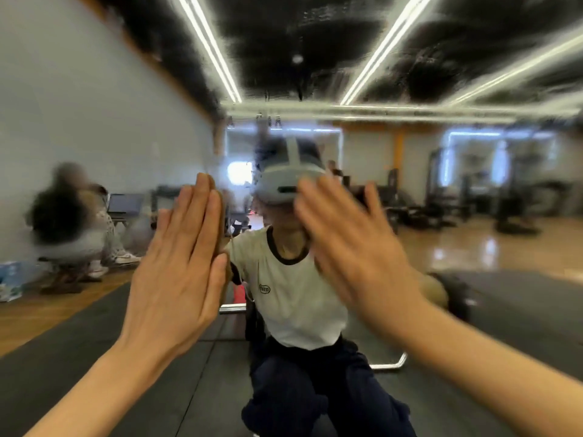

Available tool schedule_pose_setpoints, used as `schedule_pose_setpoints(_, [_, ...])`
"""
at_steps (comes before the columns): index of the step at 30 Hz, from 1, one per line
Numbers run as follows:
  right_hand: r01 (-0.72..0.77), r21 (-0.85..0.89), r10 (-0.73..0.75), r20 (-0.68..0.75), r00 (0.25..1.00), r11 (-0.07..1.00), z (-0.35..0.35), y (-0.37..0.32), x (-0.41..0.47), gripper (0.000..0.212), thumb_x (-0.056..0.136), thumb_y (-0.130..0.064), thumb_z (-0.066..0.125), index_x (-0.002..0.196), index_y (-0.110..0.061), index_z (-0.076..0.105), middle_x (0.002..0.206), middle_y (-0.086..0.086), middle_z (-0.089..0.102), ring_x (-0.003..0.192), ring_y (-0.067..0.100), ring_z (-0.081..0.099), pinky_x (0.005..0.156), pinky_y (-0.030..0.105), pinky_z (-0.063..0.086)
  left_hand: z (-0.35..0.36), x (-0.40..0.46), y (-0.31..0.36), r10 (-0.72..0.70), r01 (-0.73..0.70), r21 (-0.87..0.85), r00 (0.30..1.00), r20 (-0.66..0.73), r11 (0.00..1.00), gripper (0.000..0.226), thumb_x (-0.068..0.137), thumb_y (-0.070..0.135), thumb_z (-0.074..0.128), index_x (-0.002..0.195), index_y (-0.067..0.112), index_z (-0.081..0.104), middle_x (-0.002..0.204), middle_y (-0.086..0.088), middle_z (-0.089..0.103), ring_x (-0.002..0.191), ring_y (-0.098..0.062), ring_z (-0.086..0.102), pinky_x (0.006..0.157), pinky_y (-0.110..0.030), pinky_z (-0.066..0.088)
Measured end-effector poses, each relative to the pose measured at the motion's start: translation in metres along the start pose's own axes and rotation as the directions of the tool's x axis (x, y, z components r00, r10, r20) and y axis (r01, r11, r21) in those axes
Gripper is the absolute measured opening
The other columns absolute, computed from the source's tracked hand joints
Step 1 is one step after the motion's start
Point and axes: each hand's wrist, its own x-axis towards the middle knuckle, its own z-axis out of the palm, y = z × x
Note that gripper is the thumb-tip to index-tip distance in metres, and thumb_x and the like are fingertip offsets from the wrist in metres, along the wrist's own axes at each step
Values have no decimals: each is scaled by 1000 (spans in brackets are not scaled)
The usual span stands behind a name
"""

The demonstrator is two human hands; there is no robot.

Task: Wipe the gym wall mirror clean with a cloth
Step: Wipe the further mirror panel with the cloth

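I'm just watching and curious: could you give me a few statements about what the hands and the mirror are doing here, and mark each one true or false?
1. Both hands are raised in front of the mirror with fingers straight. True.
2. The left hand holds a cloth. False: no cloth shows in either hand.
3. The right hand is blurred. True.
4. The mirror shows a person wearing a headset. True.
5. The reflected person wears a black shirt. False: the shirt is white with a dark collar.
6. The right hand's grip is closed on a spray bottle. False: its fingers are spread and hold nothing.
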Motion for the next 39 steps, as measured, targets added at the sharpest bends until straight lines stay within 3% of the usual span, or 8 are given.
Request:
schedule_pose_setpoints(6, [257,8,-255,159,954,966,-13,-5,-25,42,109,-14,32,149,-8,40,159,8,32,151,24,25,124,40,7,1,-1,0,0,0,-13,1000,-6,1000,65,102,22,33,159,1,11,168,-13,3,157,-20,-1,126,-31,-3])
schedule_pose_setpoints(13, [-178,-10,174,-156,972,984,11,10,94,45,105,-15,45,146,1,47,154,19,42,145,38,35,121,54,10,2,0,-1,17,-17,-19,1000,-26,1000,63,102,20,34,158,0,13,167,-12,5,156,-21,0,126,-30,-3])
schedule_pose_setpoints(18, [139,4,-138,183,973,990,9,-76,-60,53,101,-16,45,154,-11,38,164,4,28,153,20,22,126,40,8,-4,-8,-9,25,-26,-34,1000,-15,999,62,103,17,33,159,1,12,167,-11,5,156,-20,-1,126,-31,-3])
schedule_pose_setpoints(21, [235,17,-233,211,949,972,4,-60,-40,47,106,-14,35,153,-11,34,164,4,25,153,20,18,126,38,5,-12,-21,-22,-11,12,-14,1000,9,1000,64,102,20,34,159,1,12,168,-13,5,156,-21,0,127,-32,-3])
schedule_pose_setpoints(28, [-161,27,163,-142,976,987,22,-12,127,43,103,-7,48,144,4,48,153,21,44,144,40,36,120,55,13,-25,-36,-48,-86,86,4,996,-6,996,63,104,25,30,160,5,9,168,-11,4,157,-20,-2,127,-33,-4])
schedule_pose_setpoints(31, [-19,22,18,17,1000,1000,28,-64,36,50,100,-7,52,149,-2,43,157,16,37,149,34,29,125,49,9,-28,-49,-59,-113,113,0,994,2,994,64,104,25,30,160,7,7,169,-7,-1,157,-21,-1,127,-33,-4])
schedule_pose_setpoints(35, [302,106,-320,249,914,947,13,-88,-47,45,109,-13,21,151,-12,38,162,3,29,153,20,20,126,38,3,-28,-67,-68,-140,140,7,990,30,990,64,105,27,28,161,9,5,170,-4,-4,157,-22,1,127,-34,-3])
schedule_pose_setpoints(39, [146,63,-148,35,988,987,27,-40,68,45,101,3,47,146,-2,44,157,13,36,146,34,31,123,46,6,-26,-70,-72,-133,133,-11,990,38,991,66,104,26,31,162,11,3,170,-2,-4,157,-21,1,127,-32,-4])
